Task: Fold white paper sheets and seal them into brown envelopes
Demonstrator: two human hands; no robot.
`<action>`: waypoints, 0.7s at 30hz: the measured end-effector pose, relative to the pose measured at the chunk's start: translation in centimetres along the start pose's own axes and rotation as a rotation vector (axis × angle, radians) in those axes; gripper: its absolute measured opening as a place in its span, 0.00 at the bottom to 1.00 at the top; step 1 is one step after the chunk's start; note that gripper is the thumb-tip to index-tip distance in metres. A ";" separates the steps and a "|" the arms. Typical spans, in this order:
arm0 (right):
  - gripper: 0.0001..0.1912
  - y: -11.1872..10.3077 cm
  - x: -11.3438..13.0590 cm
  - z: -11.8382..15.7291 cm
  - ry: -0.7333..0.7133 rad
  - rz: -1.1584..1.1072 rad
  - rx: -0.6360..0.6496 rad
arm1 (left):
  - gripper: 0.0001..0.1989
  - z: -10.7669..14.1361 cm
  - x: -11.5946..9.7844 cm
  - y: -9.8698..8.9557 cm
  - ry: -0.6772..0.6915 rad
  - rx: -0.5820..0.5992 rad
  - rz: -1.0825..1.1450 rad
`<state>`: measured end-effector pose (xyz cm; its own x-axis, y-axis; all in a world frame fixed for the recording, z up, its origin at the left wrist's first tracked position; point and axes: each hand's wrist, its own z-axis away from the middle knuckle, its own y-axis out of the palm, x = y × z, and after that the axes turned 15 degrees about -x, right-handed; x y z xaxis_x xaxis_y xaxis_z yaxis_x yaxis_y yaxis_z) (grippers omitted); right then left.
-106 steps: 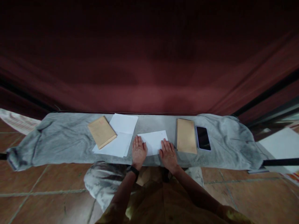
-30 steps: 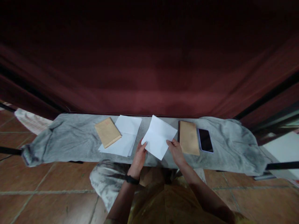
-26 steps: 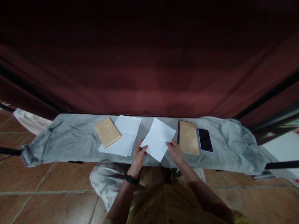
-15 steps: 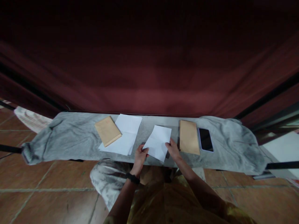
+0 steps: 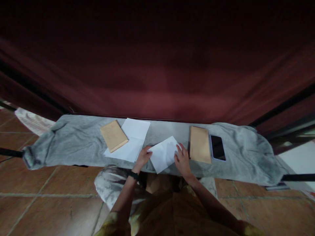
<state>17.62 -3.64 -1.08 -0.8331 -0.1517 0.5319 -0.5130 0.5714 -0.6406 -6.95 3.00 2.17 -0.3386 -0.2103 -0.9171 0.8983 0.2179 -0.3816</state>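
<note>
A white sheet of paper (image 5: pixel 163 154), apparently folded, lies at a slant between my hands above the bench's front edge. My left hand (image 5: pixel 144 155) is closed on its left corner, thumb on top. At the right end, my right hand (image 5: pixel 182 160) touches the paper's edge with its fingertips, the fingers somewhat apart. Left of my left hand lie larger white sheets (image 5: pixel 137 129) with a crease across them. A brown paper envelope (image 5: pixel 114 135) rests partly on those sheets. Just beyond my right hand is another brown envelope or stack of them (image 5: pixel 200 145).
A dark-screened phone (image 5: pixel 218 147) lies right of the right-hand brown envelope. Grey cloth (image 5: pixel 76 141) covers the narrow bench and is bunched at both ends. A dark red panel (image 5: pixel 157 105) rises behind it. Tiled floor (image 5: pixel 61 209) shows below.
The small white sheet has turned clockwise and now slants lower. My left hand has shifted left and up with its corner. My right hand's fingers have spread from their earlier pinch.
</note>
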 end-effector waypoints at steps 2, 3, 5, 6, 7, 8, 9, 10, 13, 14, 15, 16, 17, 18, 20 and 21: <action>0.28 0.4 0.6 -0.3 -0.089 -0.035 0.076 | 0.10 -1.0 -0.4 0.0 0.053 0.038 -0.042; 0.27 0.8 0.9 -0.5 -0.125 -0.039 0.113 | 0.11 -1.4 -0.6 0.1 0.074 0.029 -0.060; 0.26 1.7 1.5 -1.0 -0.182 -0.021 0.179 | 0.13 -2.2 -1.0 0.5 0.122 0.009 -0.098; 0.25 2.2 1.7 -1.2 -0.202 -0.005 0.208 | 0.15 -2.5 -1.1 0.7 0.144 -0.008 -0.118; 0.25 2.6 1.9 -1.4 -0.215 0.014 0.234 | 0.16 -2.8 -1.2 0.9 0.165 -0.028 -0.140; 0.25 3.0 2.0 -1.6 -0.223 0.034 0.254 | 0.18 -3.0 -1.3 1.0 0.187 -0.050 -0.162; 0.25 3.4 2.1 -1.7 -0.229 0.053 0.270 | 0.19 -3.1 -1.4 1.2 0.208 -0.076 -0.186; 0.25 3.7 2.1 -1.9 -0.233 0.071 0.282 | 0.20 -3.1 -1.5 1.4 0.230 -0.104 -0.209; 0.25 4.4 2.2 -2.1 -0.234 0.120 0.293 | 0.22 -1.8 -1.7 2.5 0.299 -0.191 -0.264; 0.25 4.5 2.2 -2.2 -0.226 0.136 0.292 | 0.23 -1.1 -1.7 3.1 0.331 -0.210 -0.282; 0.25 4.6 2.3 -2.2 -0.214 0.152 0.292 | 0.23 -0.2 -1.7 3.9 0.360 -0.218 -0.295; 0.25 4.7 2.3 -2.3 -0.204 0.167 0.298 | 0.22 0.7 -1.6 4.7 0.406 -0.206 -0.309; 0.25 4.7 2.3 -2.4 -0.200 0.181 0.310 | 0.22 1.6 -1.4 5.6 0.503 -0.170 -0.372; 0.26 4.8 2.3 -2.6 -0.202 0.193 0.326 | 0.23 2.4 -1.2 6.6 0.580 -0.133 -0.438; 0.26 4.9 2.3 -2.9 -0.223 0.211 0.360 | 0.26 3.7 -0.6 8.1 0.639 -0.109 -0.561; 0.26 5.0 2.2 -3.1 -0.234 0.217 0.370 | 0.27 4.0 -0.3 8.6 0.649 -0.115 -0.611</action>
<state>13.91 1.36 -1.38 -0.9312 -0.2628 0.2528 -0.3263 0.2912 -0.8993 2.06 1.12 -0.35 -0.8711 0.2515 -0.4217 0.4879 0.3460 -0.8014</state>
